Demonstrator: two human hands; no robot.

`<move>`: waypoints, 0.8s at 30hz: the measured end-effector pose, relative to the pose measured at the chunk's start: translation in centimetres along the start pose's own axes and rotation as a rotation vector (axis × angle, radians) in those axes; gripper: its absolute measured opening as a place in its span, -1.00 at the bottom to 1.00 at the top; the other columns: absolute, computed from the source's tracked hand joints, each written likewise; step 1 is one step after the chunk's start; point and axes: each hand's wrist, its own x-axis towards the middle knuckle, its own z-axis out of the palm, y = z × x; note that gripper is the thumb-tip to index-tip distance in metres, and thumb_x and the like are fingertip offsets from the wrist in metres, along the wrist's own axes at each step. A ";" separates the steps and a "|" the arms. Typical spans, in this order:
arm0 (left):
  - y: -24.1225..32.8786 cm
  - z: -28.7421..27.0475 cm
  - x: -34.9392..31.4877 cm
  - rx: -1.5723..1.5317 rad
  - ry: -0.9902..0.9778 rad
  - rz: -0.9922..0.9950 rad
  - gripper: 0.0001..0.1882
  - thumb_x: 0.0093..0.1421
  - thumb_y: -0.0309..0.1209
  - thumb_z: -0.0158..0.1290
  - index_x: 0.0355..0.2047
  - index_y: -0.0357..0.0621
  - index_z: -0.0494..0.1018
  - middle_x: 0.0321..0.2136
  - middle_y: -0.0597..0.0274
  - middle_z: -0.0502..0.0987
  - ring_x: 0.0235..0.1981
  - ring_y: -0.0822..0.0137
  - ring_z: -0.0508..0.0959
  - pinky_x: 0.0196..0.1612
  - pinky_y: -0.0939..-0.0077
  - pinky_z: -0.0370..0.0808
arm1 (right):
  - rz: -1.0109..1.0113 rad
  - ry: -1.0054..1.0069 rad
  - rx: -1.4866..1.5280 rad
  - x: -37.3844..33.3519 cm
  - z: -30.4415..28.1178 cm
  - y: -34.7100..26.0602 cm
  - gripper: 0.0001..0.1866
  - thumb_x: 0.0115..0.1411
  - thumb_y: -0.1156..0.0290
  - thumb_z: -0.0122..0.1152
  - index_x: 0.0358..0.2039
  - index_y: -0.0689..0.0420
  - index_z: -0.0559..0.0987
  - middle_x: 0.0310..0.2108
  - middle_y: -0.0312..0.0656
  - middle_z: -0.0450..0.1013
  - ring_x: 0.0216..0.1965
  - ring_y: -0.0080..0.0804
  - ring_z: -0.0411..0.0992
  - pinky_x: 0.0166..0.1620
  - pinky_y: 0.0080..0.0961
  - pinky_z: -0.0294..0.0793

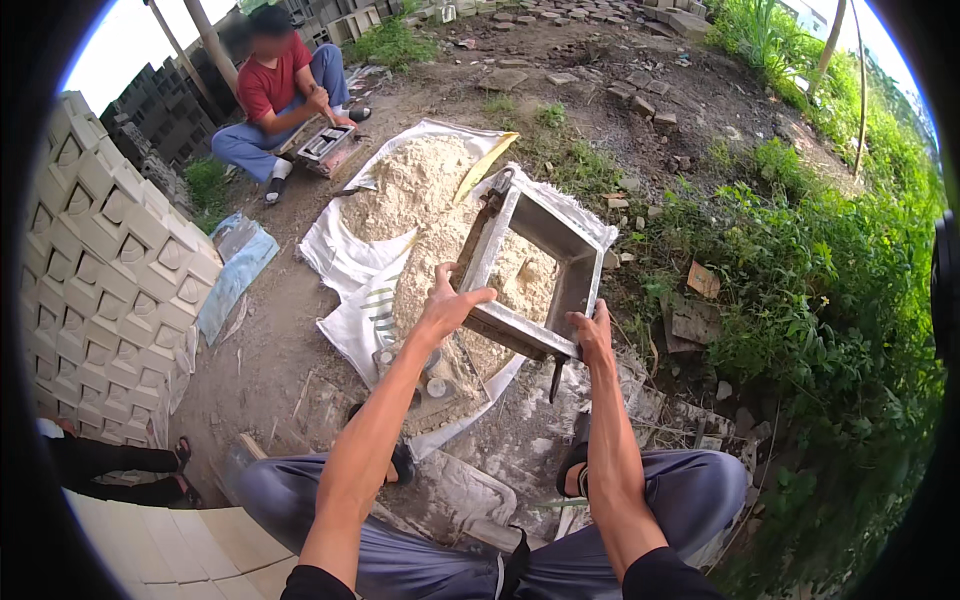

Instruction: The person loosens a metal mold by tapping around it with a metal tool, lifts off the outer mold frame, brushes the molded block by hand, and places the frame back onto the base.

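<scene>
A square, open metal mould frame [577, 288] is held up and tilted over a heap of pale, sandy powder [415, 190]. My left hand [447, 305] grips its near left corner, the thumb lying over the edge. Round the near right side closes my right hand [592, 332], thumb on top. Powder shows through the frame's opening, and a short dark handle sticks down from its near edge. Below my left hand, partly covered by powder, is a low base with round metal pieces [437, 388].
White sacks [345, 255] lie spread under the powder. A co-worker [280, 90] squats at the far left by another metal mould [327, 143]. Stacked pale patterned blocks [110, 270] stand left; green plants [800, 270] grow right. Another person's dark-clothed legs [120, 465] show lower left.
</scene>
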 end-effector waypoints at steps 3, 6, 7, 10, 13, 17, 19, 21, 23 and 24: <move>-4.3 -2.9 -4.5 -0.342 -0.172 -0.180 0.09 -0.16 -0.04 0.21 0.28 -0.03 -0.17 0.11 -0.24 0.18 0.15 -0.10 0.19 0.14 -0.06 0.14 | -0.117 -0.103 -0.133 -3.2 1.9 -5.1 -0.61 -0.10 0.54 0.15 -0.20 0.25 0.34 -0.37 -0.22 0.37 -0.36 -0.46 0.32 -0.22 -0.54 0.34; -8.2 -4.8 -7.8 -0.621 -0.214 -0.206 0.07 -0.14 -0.05 0.20 0.29 -0.04 -0.15 0.16 -0.16 0.14 0.19 -0.09 0.15 0.17 -0.08 0.07 | -0.295 -0.203 -0.367 -5.2 4.3 -6.7 -0.62 -0.07 0.48 0.09 -0.20 0.32 0.33 -0.37 -0.02 0.41 -0.35 -0.32 0.38 -0.24 -0.42 0.38; -9.2 -5.5 -9.3 -0.797 -0.199 -0.258 0.04 -0.14 -0.06 0.19 0.28 -0.07 -0.09 0.19 -0.12 0.11 0.20 -0.07 0.12 0.18 -0.09 0.04 | -0.297 -0.238 -0.470 -6.1 5.5 -6.8 -0.60 -0.05 0.48 0.09 -0.17 0.34 0.33 -0.35 0.08 0.43 -0.33 -0.26 0.39 -0.22 -0.38 0.39; -13.8 -7.4 -12.4 -0.834 -0.011 -0.420 -0.06 -0.14 -0.08 0.18 0.23 -0.13 0.07 0.21 -0.03 0.10 0.18 0.01 0.14 0.17 -0.05 0.03 | -0.219 -0.317 -0.572 -11.1 11.4 -7.9 -0.56 -0.09 0.47 0.13 -0.16 0.36 0.32 -0.33 0.05 0.39 -0.30 -0.23 0.37 -0.18 -0.37 0.37; -21.1 -9.2 -14.7 -0.974 0.121 -0.527 -0.57 -0.08 -0.23 0.11 -0.19 -0.14 0.39 -0.30 0.19 0.45 -0.32 0.25 0.47 -0.37 0.20 0.41 | -0.247 -0.347 -0.649 -14.0 16.0 -5.5 -0.62 -0.07 0.48 0.12 -0.21 0.34 0.34 -0.38 0.11 0.43 -0.32 -0.15 0.41 -0.21 -0.28 0.38; -26.4 -9.9 -17.7 -1.053 0.173 -0.507 -0.65 -0.12 -0.32 0.08 -0.27 -0.11 0.39 -0.45 0.27 0.40 -0.44 0.30 0.43 -0.46 0.31 0.37 | -0.310 -0.423 -0.696 -15.9 19.1 -1.5 -0.66 -0.05 0.45 0.16 -0.27 0.31 0.34 -0.47 0.11 0.43 -0.38 -0.08 0.44 -0.25 -0.24 0.39; -26.9 -9.4 -18.0 -1.130 0.282 -0.504 -0.71 -0.13 -0.40 0.04 -0.31 -0.09 0.38 -0.49 0.31 0.35 -0.47 0.33 0.39 -0.46 0.39 0.35 | -0.290 -0.429 -0.672 -16.0 19.8 0.1 -0.66 -0.06 0.46 0.16 -0.27 0.31 0.33 -0.45 0.13 0.42 -0.37 -0.08 0.44 -0.25 -0.26 0.39; -27.9 -9.5 -18.0 -1.169 0.223 -0.394 -0.74 -0.14 -0.48 0.00 -0.35 -0.08 0.35 -0.50 0.34 0.31 -0.49 0.37 0.35 -0.43 0.45 0.33 | -0.286 -0.433 -0.731 -16.4 20.4 -0.2 -0.66 -0.05 0.49 0.14 -0.25 0.33 0.34 -0.43 0.09 0.41 -0.38 -0.15 0.41 -0.25 -0.31 0.38; -27.1 -8.5 -18.2 -1.143 0.296 -0.417 -0.76 -0.14 -0.48 -0.02 -0.37 -0.12 0.32 -0.55 0.38 0.22 -0.50 0.44 0.23 -0.44 0.51 0.20 | -0.290 -0.446 -0.710 -16.1 19.6 1.7 -0.57 -0.07 0.46 0.13 -0.15 0.33 0.33 -0.39 0.14 0.43 -0.34 0.03 0.43 -0.19 -0.21 0.37; -26.6 -8.3 -17.9 -1.059 0.302 -0.403 -0.75 -0.14 -0.49 -0.02 -0.36 -0.13 0.33 -0.55 0.39 0.22 -0.51 0.45 0.22 -0.43 0.54 0.19 | -0.280 -0.443 -0.720 -15.2 18.7 2.7 -0.57 -0.07 0.46 0.13 -0.15 0.33 0.33 -0.39 0.14 0.43 -0.34 0.03 0.43 -0.19 -0.21 0.37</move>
